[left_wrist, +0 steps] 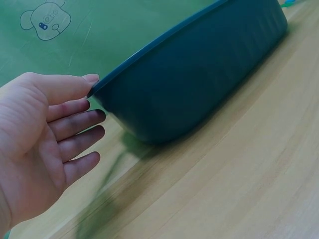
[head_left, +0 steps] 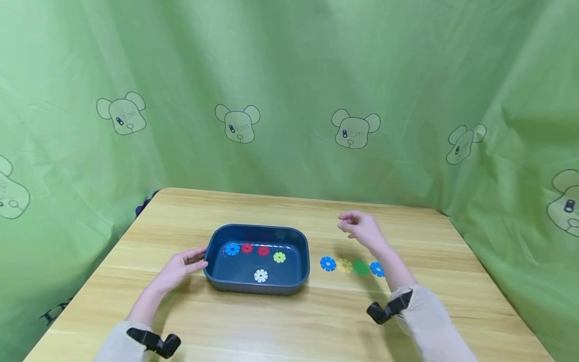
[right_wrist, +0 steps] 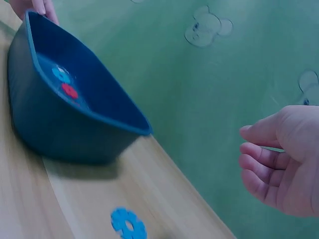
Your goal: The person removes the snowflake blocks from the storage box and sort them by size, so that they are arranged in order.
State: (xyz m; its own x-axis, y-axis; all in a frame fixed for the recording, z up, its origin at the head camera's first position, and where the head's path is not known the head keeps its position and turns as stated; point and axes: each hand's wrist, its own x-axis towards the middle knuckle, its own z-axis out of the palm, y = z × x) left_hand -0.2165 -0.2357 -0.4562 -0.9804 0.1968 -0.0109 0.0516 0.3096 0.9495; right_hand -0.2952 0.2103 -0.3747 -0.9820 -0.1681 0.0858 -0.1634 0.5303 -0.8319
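Observation:
A dark blue plastic basin (head_left: pixel 258 288) sits on the table, with several notched snowflake discs inside: blue (head_left: pixel 232 249), red (head_left: pixel 263 251), yellow-green (head_left: pixel 279 257) and white (head_left: pixel 260 275). At its left end my left hand (head_left: pixel 178 269) holds the rim, the thumb (left_wrist: pixel 75 87) at the edge and the other fingers by the outer wall. My right hand (head_left: pixel 364 231) is raised over the table right of the basin, fingers loosely bent and nothing visible in them. Below it, a row of discs lies flat: blue (head_left: pixel 327 264), yellow (head_left: pixel 345 266), green (head_left: pixel 361 267) and another blue (head_left: pixel 377 269).
The wooden table (head_left: pixel 271 332) ends at its back edge against a green curtain (head_left: pixel 289 60) printed with mouse heads. Black wrist cameras are strapped over both light sleeves (head_left: pixel 429 322). The right forearm passes beside the row's right end.

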